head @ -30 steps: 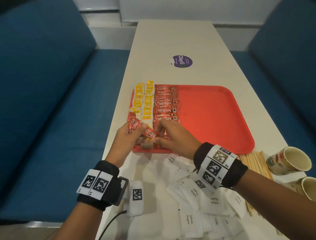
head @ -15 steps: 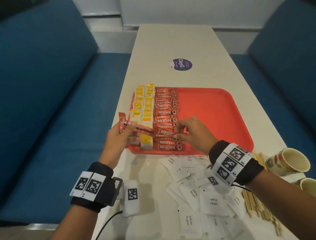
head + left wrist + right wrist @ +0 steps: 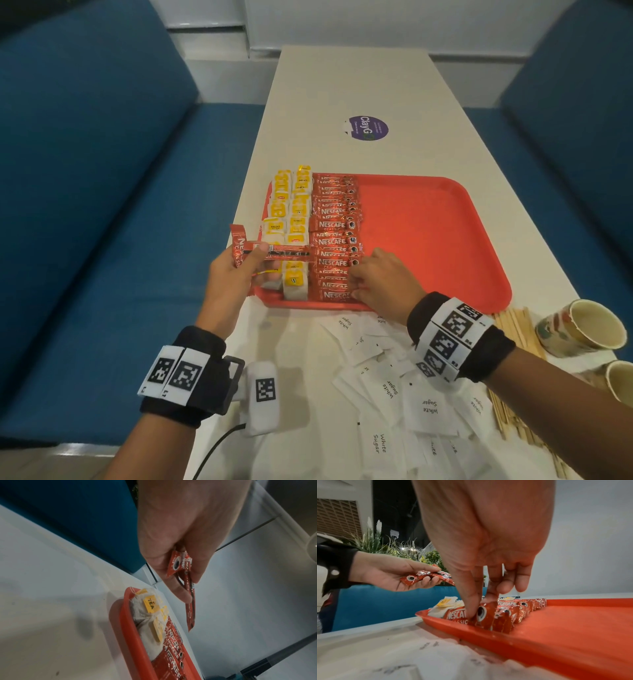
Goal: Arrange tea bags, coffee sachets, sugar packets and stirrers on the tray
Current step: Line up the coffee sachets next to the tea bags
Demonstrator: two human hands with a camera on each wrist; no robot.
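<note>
A red tray (image 3: 428,240) holds two columns of yellow-tagged tea bags (image 3: 291,212) at its left and a row of red coffee sachets (image 3: 335,226) beside them. My left hand (image 3: 255,260) hovers over the tray's front left corner and grips a few spare coffee sachets (image 3: 274,248), also seen in the wrist views (image 3: 180,563) (image 3: 423,576). My right hand (image 3: 356,277) is down at the near end of the row. Its thumb and forefinger pinch one coffee sachet (image 3: 485,614) standing on edge there. White sugar packets (image 3: 411,401) lie loose on the table, and wooden stirrers (image 3: 513,329) lie to the right.
Two paper cups (image 3: 582,329) (image 3: 620,380) stand at the table's right edge beside the stirrers. A white marker device (image 3: 263,394) with a cable lies near my left wrist. A purple sticker (image 3: 368,127) is beyond the tray. Blue benches flank the table. The tray's right half is bare.
My right hand took a sachet from the bundle in my left hand, carried it right and brought it down into the row's near end. The left hand stayed near the corner.
</note>
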